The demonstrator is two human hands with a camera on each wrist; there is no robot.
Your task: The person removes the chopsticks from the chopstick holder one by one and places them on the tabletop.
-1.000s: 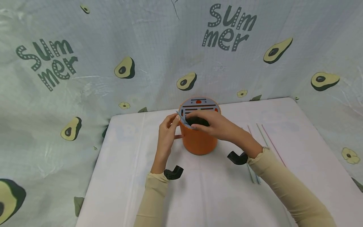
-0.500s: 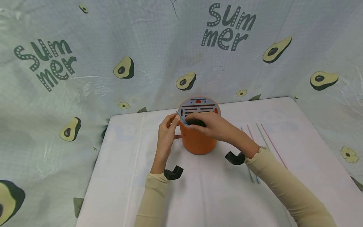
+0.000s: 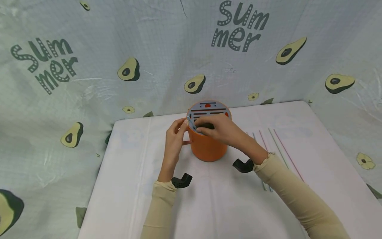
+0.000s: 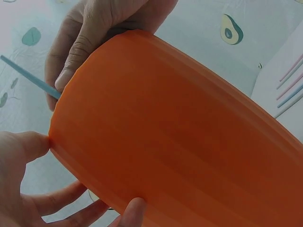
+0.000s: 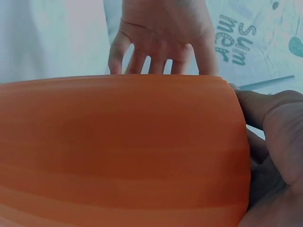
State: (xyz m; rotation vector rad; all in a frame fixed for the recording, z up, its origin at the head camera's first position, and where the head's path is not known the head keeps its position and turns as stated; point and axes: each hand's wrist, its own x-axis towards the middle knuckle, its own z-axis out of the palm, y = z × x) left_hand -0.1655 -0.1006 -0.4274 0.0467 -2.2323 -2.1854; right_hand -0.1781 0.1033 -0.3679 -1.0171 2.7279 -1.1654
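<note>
An orange bucket [image 3: 207, 149] with a grey slotted top [image 3: 197, 107] stands on the white table. My left hand [image 3: 174, 139] holds its left side, thumb up at the rim and the other fingers spread round the wall. Over the top, my right hand [image 3: 219, 127] is curled at the near left rim. Between its thumb and fingers it pinches a thin blue stick [image 4: 31, 77], whose free end points away from the bucket in the left wrist view. The right fingertips are partly hidden behind the bucket's rim there.
Several thin sticks lie on the table to the right, among them a pink stick [image 3: 289, 155] and a green stick [image 3: 279, 148]. My right forearm passes over some of them. A curtain [image 3: 167, 49] printed with avocados hangs behind the table.
My right hand has shifted slightly left over the bucket's top, its wrist moving left too. The left hand keeps its hold on the bucket, nearly still.
</note>
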